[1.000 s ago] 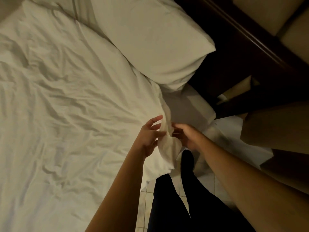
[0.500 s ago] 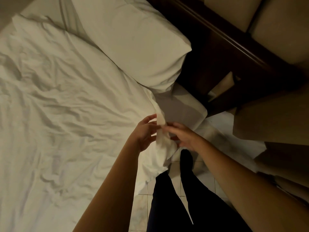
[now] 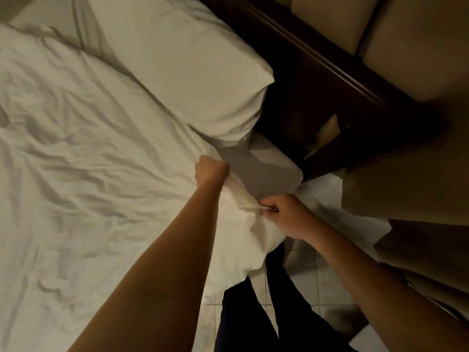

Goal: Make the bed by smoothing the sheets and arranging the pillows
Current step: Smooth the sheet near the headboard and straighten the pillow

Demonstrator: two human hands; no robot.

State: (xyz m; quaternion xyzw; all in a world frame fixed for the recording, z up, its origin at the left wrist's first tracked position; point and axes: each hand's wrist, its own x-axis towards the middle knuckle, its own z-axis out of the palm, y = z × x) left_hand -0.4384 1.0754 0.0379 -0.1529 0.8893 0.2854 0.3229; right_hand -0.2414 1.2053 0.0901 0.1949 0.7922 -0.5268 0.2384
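Observation:
A wrinkled white sheet (image 3: 88, 174) covers the bed and hangs over its near edge. A white pillow (image 3: 182, 69) lies at the head of the bed, with the corner of the mattress (image 3: 269, 174) bare just below it. My left hand (image 3: 210, 171) grips the sheet's top edge in a fist near the pillow. My right hand (image 3: 286, 214) pinches a bunched fold of the same edge, lower down at the bed's side. The sheet's edge runs taut between the two hands.
A dark wooden headboard (image 3: 317, 80) with beige padded panels (image 3: 411, 47) runs along the top right. A beige piece of furniture (image 3: 406, 186) stands close on the right. Pale floor tiles (image 3: 304, 283) and my dark trouser legs (image 3: 253, 313) fill the narrow gap below.
My hands were close together pinching the sheet's corner. Now the left hand has moved up along the edge toward the pillow, the right has stayed low, and the edge is stretched out.

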